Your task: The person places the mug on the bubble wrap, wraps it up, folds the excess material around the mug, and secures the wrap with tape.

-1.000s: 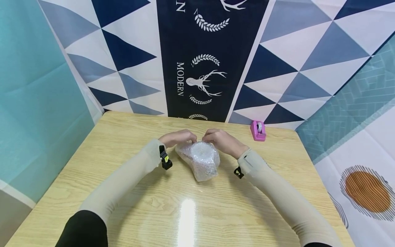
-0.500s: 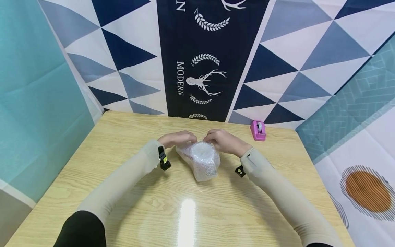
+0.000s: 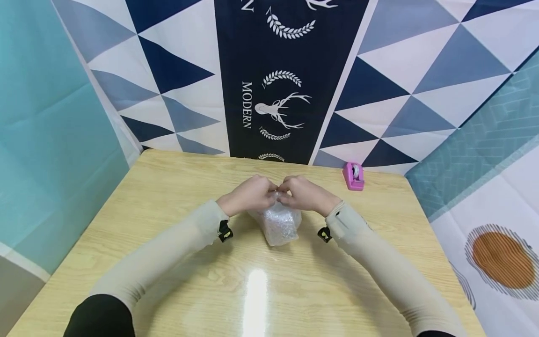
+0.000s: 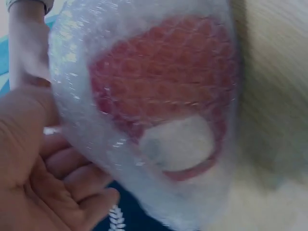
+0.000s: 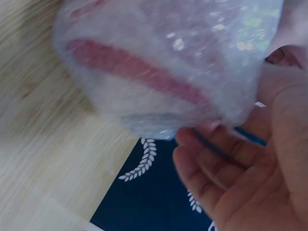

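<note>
A bundle in clear bubble wrap point(image 3: 281, 224) stands on the table, under both hands. Through the wrap point(image 4: 166, 72) in the left wrist view, red and white areas show; the kind of thing inside cannot be made out. My left hand point(image 3: 249, 194) pinches the wrap at the bundle's far upper edge. From the other side my right hand point(image 3: 306, 194) pinches it too, and the fingertips of both hands meet there. In the right wrist view the fingers point(image 5: 199, 178) curl behind the wrap's edge. The hands hide part of the bundle's top.
A pink tape dispenser point(image 3: 353, 176) with a roll of tape stands near the table's back right. The wooden table point(image 3: 189, 281) ends at a patterned cloth backdrop point(image 3: 269, 93). Cloth also hangs on the left and right sides.
My left hand has turned and moved from the bundle's far left edge over its top, closer to the right hand. Fingers now cover the round top. The bundle has barely moved.
</note>
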Available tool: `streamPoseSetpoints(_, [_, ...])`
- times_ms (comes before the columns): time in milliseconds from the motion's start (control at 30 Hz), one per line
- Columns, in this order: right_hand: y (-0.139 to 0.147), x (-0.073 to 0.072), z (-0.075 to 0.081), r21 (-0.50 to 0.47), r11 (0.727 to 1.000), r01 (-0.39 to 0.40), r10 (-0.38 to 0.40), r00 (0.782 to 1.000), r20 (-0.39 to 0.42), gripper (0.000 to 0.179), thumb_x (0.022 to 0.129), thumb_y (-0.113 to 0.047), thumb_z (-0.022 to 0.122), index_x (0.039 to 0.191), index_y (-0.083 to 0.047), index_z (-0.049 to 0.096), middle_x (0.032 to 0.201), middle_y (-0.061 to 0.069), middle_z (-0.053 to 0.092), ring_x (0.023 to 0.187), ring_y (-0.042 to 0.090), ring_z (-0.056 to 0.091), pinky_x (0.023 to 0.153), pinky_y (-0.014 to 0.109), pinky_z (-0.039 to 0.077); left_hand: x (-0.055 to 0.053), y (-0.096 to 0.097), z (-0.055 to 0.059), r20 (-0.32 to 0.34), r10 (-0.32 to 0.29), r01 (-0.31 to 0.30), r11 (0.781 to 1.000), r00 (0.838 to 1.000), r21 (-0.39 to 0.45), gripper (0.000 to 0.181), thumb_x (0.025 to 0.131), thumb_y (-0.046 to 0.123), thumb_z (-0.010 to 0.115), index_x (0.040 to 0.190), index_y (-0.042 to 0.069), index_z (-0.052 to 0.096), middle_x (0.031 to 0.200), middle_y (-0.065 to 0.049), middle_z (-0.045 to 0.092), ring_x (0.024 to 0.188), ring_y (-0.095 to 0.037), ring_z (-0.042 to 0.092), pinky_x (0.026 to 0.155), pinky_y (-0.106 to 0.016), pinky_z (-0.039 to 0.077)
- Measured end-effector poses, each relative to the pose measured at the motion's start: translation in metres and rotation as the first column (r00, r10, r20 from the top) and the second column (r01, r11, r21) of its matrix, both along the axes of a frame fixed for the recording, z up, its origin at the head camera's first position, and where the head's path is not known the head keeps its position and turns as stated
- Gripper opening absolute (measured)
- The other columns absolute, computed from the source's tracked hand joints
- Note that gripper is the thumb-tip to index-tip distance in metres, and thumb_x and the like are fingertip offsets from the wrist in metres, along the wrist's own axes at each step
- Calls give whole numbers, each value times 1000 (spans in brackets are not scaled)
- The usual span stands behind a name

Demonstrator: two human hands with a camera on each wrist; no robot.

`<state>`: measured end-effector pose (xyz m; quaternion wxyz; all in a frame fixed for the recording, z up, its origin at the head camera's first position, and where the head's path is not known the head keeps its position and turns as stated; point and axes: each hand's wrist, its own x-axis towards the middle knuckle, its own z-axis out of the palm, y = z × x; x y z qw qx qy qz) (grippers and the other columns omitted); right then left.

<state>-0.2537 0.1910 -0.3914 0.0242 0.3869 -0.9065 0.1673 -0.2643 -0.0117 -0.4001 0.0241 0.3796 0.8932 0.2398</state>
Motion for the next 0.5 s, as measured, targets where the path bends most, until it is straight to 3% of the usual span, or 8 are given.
streamPoseSetpoints(67, [-2,1,2,18,1000,15,-15,1000,-6,16,88,-11,74,100,-1,78,91,10,72,83,22,67,79,40,58,3,3,4,-18,32,-32,999,999,-5,24,90,7,70,112,5,78,88,-7,76,61,-9,53,64,-30,52])
streamPoseSetpoints(167, [-5,1,5,45,999,16,-16,1000,-9,13,88,-11,76,97,-2,79,91,10,73,85,22,68,82,40,57,5,8,8,-68,58,-59,998,996,-12,26,87,2,73,113,4,75,100,-10,78,74,-13,63,71,-27,56])
streamPoseSetpoints(233, [-6,1,6,50,999,18,-19,1000,8,8,88,-10,77,92,-3,78,84,7,73,79,19,66,76,38,57,6,11,9,-105,60,-63,998,993,-23,24,86,0,74,110,4,73,100,-10,77,81,-17,68,76,-28,59])
streamPoseSetpoints(400, [-10,1,8,30,999,38,-39,998,52,7,88,-6,77,81,-5,77,68,0,68,61,10,55,60,30,52,8,16,9,-139,77,-86,994,987,-62,12,87,-1,73,96,7,70,85,-6,72,76,-20,67,72,-32,58])
streamPoseSetpoints(500, [-12,3,7,23,999,27,-27,1000,7,5,88,-6,78,84,-4,79,73,3,74,63,12,62,64,31,56,10,18,8,-160,70,-83,994,985,-78,10,86,-3,70,89,7,69,82,-7,71,73,-22,66,70,-35,58])
